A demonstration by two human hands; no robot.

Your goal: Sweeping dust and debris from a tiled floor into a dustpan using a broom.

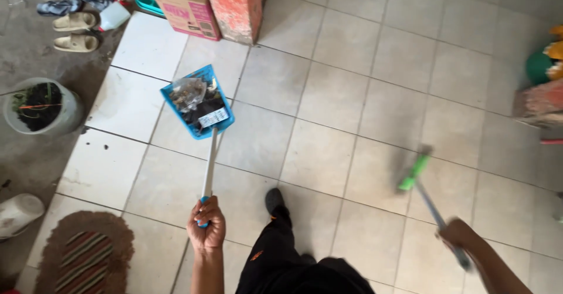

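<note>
My left hand (206, 223) grips the long white handle of a blue dustpan (197, 100), held out over the tiled floor. The pan holds dark litter, a crumpled clear wrapper and a small printed packet. My right hand (457, 235), blurred by motion, is closed around the thin shaft of a broom (414, 173) with a green head that points down toward the tiles at the right. My dark-trousered leg and shoe (274, 200) stand between the two hands.
A cardboard box (187, 6) and an orange pillar (234, 6) stand at the top. Sandals (75, 33) lie on bare concrete at upper left, beside a pot of soil (40, 106). A brown oval mat (85, 253) lies at bottom left. Coloured objects (542, 65) sit at the right edge.
</note>
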